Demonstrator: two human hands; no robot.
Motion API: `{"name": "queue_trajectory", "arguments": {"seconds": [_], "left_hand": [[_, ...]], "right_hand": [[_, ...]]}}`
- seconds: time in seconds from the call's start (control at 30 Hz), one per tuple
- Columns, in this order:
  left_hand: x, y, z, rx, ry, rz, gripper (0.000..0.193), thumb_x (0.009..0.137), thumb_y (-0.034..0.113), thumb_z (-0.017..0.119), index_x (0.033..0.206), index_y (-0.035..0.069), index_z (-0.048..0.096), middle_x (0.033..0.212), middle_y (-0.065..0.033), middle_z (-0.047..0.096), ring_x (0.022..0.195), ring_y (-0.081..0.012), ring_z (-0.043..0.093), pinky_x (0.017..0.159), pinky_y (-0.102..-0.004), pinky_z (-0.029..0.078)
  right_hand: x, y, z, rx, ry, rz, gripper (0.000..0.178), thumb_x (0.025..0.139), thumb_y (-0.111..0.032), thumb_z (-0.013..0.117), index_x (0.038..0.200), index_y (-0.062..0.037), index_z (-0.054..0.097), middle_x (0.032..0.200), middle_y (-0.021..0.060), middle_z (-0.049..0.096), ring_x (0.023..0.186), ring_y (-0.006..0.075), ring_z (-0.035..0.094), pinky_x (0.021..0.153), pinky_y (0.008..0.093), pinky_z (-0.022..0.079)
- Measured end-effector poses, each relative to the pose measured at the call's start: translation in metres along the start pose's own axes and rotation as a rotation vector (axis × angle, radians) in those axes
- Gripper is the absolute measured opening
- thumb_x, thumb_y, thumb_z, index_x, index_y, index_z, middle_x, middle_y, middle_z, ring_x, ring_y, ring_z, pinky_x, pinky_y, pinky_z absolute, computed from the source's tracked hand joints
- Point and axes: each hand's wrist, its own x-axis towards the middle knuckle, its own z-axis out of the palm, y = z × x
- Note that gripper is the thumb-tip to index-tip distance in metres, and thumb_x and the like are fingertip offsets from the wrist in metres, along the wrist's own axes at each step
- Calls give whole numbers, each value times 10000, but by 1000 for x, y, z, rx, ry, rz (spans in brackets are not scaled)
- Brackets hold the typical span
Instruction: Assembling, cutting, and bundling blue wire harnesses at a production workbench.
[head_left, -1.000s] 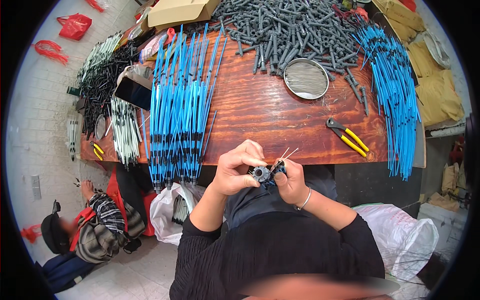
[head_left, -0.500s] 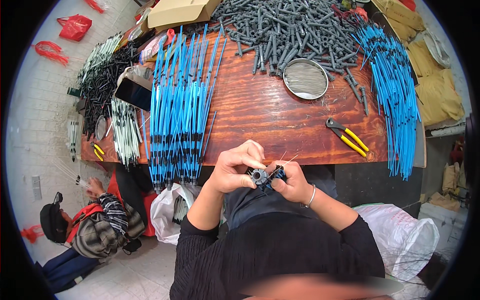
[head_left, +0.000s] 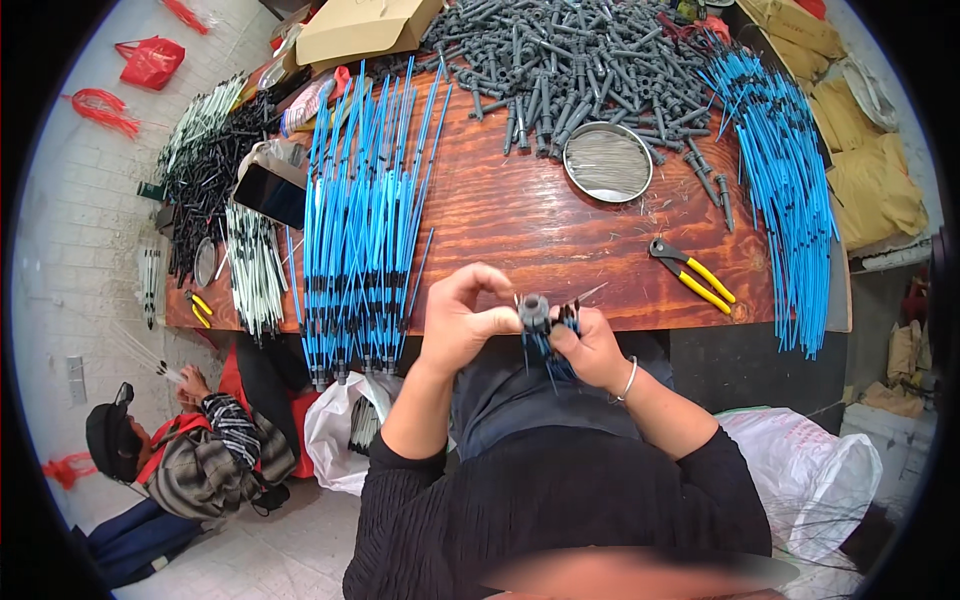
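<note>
In front of my body, below the table edge, I hold a grey plastic fitting [head_left: 536, 312] with a round hole in its end. A small bundle of blue rods with black pieces [head_left: 543, 357] hangs beneath it. My right hand [head_left: 594, 350] is closed around the bundle, a bracelet on its wrist; a thin wire or two sticks out above the fingers. From the other side, my left hand [head_left: 462, 318] curls thumb and forefinger against the fitting. Whether a fine wire lies between those fingertips is too small to tell.
Yellow-handled pliers [head_left: 692, 276] and a round tin of thin wires [head_left: 628, 190] lie on the wooden table [head_left: 490, 215]. Grey fittings [head_left: 570, 60] heap behind. Blue rods [head_left: 365, 230] lie at left, more blue rods [head_left: 785, 200] at right. A person [head_left: 195, 450] works at far left.
The grey fitting has turned from facing me to more upright and shifted slightly right. Blue rods now show hanging below it. My left fingers have lifted and opened a little.
</note>
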Motion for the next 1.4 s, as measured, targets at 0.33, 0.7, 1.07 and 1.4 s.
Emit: {"name": "queue_trajectory", "arguments": {"seconds": [0.33, 0.7, 1.07, 1.4], "left_hand": [[-20, -1, 25, 480, 166, 266, 304, 731, -33, 681, 1019, -66, 591, 855, -84, 639, 702, -113, 603, 637, -222, 504], [-25, 5, 23, 106, 220, 134, 287, 741, -63, 667, 1019, -75, 599, 890, -73, 645, 770, -102, 591, 686, -220, 486], [-26, 4, 14, 123, 122, 192, 301, 752, -48, 652, 1043, -83, 584, 874, -72, 640, 738, -113, 603, 685, -230, 494], [-31, 25, 31, 867, 216, 381, 348, 729, 18, 694, 1053, -57, 591, 883, -92, 660, 749, -85, 606, 685, -215, 475]], "right_hand": [[5, 5, 27, -151, 286, -168, 332, 874, -345, 564, 912, -18, 607, 749, 89, 587, 665, 190, 573, 625, 295, 450], [-9, 18, 22, -301, 376, -288, 263, 885, -190, 556, 1034, 26, 572, 803, 101, 578, 684, 205, 571, 663, 273, 457], [-7, 13, 12, -298, 203, -214, 286, 865, -205, 586, 1075, -11, 596, 809, 96, 580, 711, 201, 560, 666, 286, 452], [-5, 13, 4, 57, 20, -26, 246, 821, -179, 644, 1015, -28, 642, 797, 38, 578, 757, 122, 538, 700, 250, 427]]}}
